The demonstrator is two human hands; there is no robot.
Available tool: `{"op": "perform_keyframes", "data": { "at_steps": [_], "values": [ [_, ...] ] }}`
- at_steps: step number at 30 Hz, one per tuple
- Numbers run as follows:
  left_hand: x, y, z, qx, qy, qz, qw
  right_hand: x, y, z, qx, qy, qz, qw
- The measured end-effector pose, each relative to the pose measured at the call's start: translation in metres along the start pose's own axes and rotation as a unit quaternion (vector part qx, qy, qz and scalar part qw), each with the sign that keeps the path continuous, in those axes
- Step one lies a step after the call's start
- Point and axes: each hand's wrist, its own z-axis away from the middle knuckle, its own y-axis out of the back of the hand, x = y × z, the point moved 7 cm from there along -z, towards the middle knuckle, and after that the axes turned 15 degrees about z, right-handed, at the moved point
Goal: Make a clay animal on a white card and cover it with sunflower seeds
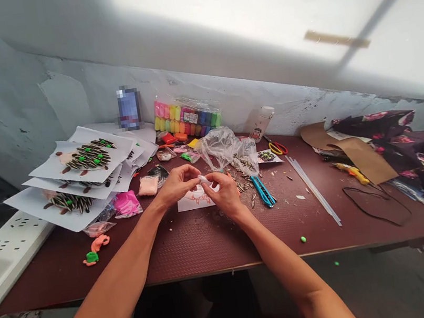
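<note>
Two-Handed Pinch Grip

The left hand (180, 185) and the right hand (223, 192) pinched a small white piece (204, 180) between their fingertips. The piece was located above a paper sheet (185, 204) with orange-red markings, over the table (204, 245). A blue utility knife (262, 192) lay to the right of the right hand, near scattered striped seeds (242, 185). A clear plastic bag (220, 144) was positioned behind the hands

A white bottle (262, 122) stands beyond the grip, to its right. Flowered cloth (403, 159) lies well right of the grip; a white power strip (17, 244) lies well left.
</note>
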Motion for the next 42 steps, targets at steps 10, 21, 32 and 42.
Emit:
{"op": "perform_keyframes", "data": {
  "at_steps": [10, 21, 32, 42],
  "values": [
    [0.011, -0.01, 0.003, -0.033, -0.012, -0.054, 0.998, -0.003, -0.003, 0.005, -0.002, -0.058, -0.064, 0.996],
    [0.01, -0.012, 0.003, -0.018, -0.02, -0.058, 0.998, -0.002, -0.001, 0.001, -0.015, -0.068, -0.095, 0.993],
    [0.003, 0.015, -0.006, 0.085, -0.051, 0.004, 0.995, 0.023, 0.0, -0.005, 0.019, -0.121, -0.191, 0.974],
    [0.009, 0.057, -0.004, 0.243, -0.092, -0.218, 0.941, 0.033, 0.0, -0.002, -0.054, -0.075, -0.099, 0.991]
  ]
}}
